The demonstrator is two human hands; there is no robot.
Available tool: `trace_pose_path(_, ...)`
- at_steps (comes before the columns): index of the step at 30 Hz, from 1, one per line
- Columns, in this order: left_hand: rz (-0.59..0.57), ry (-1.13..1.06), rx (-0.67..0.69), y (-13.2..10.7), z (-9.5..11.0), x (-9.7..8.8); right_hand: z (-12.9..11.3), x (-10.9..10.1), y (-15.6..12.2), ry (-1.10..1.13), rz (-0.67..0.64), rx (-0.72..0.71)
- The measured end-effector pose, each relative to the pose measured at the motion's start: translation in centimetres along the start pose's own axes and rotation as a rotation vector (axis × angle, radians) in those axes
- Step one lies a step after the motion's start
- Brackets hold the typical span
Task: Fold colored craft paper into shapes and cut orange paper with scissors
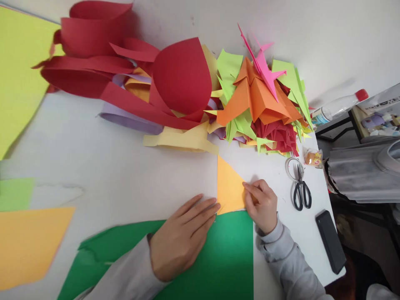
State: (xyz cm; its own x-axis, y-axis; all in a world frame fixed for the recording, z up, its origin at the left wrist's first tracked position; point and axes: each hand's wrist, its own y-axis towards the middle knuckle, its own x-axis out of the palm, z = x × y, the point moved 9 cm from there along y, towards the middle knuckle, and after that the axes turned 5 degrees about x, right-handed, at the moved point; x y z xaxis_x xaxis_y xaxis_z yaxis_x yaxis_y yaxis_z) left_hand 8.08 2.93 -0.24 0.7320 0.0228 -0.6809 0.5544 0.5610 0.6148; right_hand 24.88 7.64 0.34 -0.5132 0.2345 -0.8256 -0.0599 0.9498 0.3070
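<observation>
A folded yellow-orange paper triangle (227, 185) lies on the white table (125, 166), its lower edge over a green sheet (225, 258). My left hand (183, 237) lies flat on the green sheet, fingertips touching the triangle's lower left corner. My right hand (261, 204) has its fingers curled and presses on the triangle's right corner. Both wrists wear grey sleeves.
A heap of red, purple and yellow paper strips (131, 79) and folded orange, green and pink paper shapes (259, 96) fills the far side. Scissors (301, 189), a tape roll (292, 166), a black phone (330, 241) and a bottle (339, 104) lie right. Loose orange (28, 243) and yellow-green sheets (18, 71) lie left.
</observation>
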Motion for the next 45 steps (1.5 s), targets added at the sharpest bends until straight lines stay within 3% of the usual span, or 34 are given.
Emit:
trace_pose_path(9,-0.015,-0.005,-0.018,-0.8,-0.3,0.8,-0.2,-0.1,0.0,-0.019,0.019,0.002)
trace_pose_path(13,-0.03,0.006,-0.006,-0.3,-0.4,0.5,0.0,0.0,-0.1,-0.03,0.023,0.014)
trace_pose_path(19,-0.141,0.061,0.063,0.5,0.0,0.2,0.2,0.2,-0.1,-0.056,0.006,0.013)
trace_pose_path(23,-0.094,0.067,0.062,0.4,0.1,0.1,0.1,0.2,0.0,-0.064,0.003,0.005)
trace_pose_path(36,-0.204,0.103,0.049,0.7,0.4,0.9,-0.1,0.1,0.1,-0.062,0.016,-0.006)
trace_pose_path(39,-0.203,0.094,0.059,0.7,0.4,0.8,-0.2,0.1,0.1,-0.067,0.01,-0.008)
trace_pose_path(45,-0.07,0.011,0.082,0.0,0.2,0.3,-0.2,0.1,0.1,-0.071,0.012,-0.011)
